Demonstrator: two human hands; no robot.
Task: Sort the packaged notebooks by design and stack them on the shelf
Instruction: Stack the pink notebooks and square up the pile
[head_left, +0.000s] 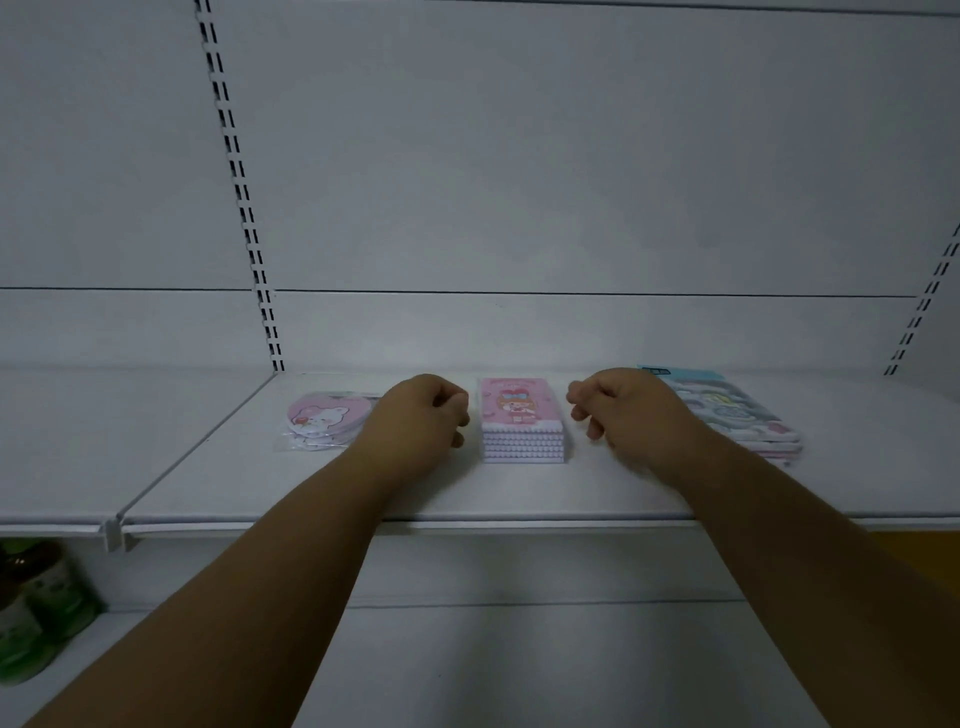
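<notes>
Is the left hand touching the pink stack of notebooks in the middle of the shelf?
Apart. The head view shows a strip of bare white shelf between the left hand and the pink stack, though the strip is narrow.

**Dim, flat light with wide-angle bend**

The scene is dim and grey, evenly lit without glare. Soft shadows lie under the shelf (311, 499) lip. The slotted uprights (239, 187) lean with lens distortion. The green bottles (36, 613) at the edge are blurred.
</notes>
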